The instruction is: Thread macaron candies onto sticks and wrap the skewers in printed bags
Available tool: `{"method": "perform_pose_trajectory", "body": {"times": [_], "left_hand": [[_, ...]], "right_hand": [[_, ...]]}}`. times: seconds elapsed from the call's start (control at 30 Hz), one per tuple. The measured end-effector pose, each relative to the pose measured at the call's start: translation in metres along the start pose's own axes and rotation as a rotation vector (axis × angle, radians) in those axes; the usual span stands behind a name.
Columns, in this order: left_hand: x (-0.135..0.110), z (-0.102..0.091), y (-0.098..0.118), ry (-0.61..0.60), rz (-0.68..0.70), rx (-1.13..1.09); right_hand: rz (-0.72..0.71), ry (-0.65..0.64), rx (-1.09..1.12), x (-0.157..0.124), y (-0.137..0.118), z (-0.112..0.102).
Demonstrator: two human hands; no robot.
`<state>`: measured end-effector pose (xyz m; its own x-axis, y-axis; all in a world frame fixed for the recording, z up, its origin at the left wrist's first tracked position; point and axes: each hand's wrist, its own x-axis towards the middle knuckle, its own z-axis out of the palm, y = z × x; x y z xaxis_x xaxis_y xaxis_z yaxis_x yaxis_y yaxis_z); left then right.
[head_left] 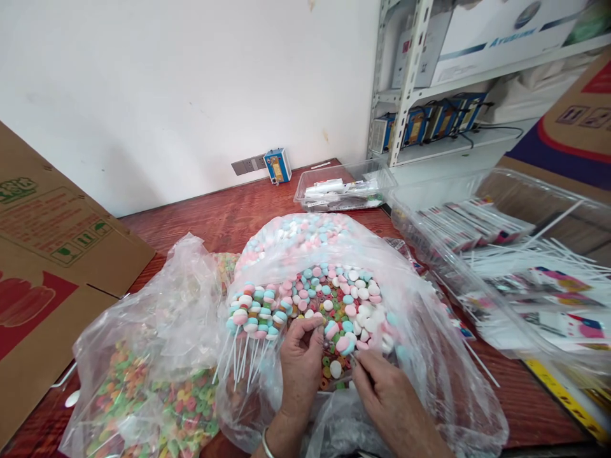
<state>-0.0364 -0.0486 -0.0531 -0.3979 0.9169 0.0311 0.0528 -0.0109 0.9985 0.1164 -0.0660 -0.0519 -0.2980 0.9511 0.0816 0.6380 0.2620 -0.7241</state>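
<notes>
My right hand [389, 394] pinches the lower end of a candy stick, whose threaded pink, blue and white candies [341, 337] point up and left over the open bag. My left hand [303, 356] is closed beside it, thumb against the fingers; whatever is between the fingertips is too small to make out. Below both hands, a clear plastic bag [429, 356] holds loose pastel candies [367, 318] and small coloured ring candies [327, 296]. Finished-looking candy sticks [258, 312] lie in a bunch left of my left hand, their white sticks toward me.
A bag of coloured ring candies [186, 407] lies at the left, near a cardboard box [57, 254]. Clear bins [429, 254] with white sticks and packets stand at the right. A small tray [346, 168], a blue device [277, 166] and a metal shelf [410, 83] are behind.
</notes>
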Motion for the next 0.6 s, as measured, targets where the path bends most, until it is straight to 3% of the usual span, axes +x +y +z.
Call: {"method": "perform_pose_trajectory", "body": {"times": [0.1, 0.2, 0.3, 0.4, 0.6], "left_hand": [[0.003, 0.008, 0.006, 0.004, -0.245, -0.383], [0.003, 0.016, 0.017, -0.054, -0.322, -0.629], [0.000, 0.023, 0.028, -0.123, -0.396, -0.713], [-0.006, 0.029, 0.035, -0.114, -0.389, -0.744], [-0.018, 0.038, 0.029, -0.107, -0.360, -0.709]], "right_hand": [[-0.055, -0.008, 0.073, -0.001, -0.003, 0.003], [-0.060, -0.052, 0.154, 0.000, -0.004, 0.002], [-0.020, -0.027, 0.207, 0.001, -0.002, 0.002], [-0.009, 0.010, 0.205, -0.001, 0.001, 0.003], [-0.019, -0.001, 0.233, -0.002, 0.006, 0.006]]}}
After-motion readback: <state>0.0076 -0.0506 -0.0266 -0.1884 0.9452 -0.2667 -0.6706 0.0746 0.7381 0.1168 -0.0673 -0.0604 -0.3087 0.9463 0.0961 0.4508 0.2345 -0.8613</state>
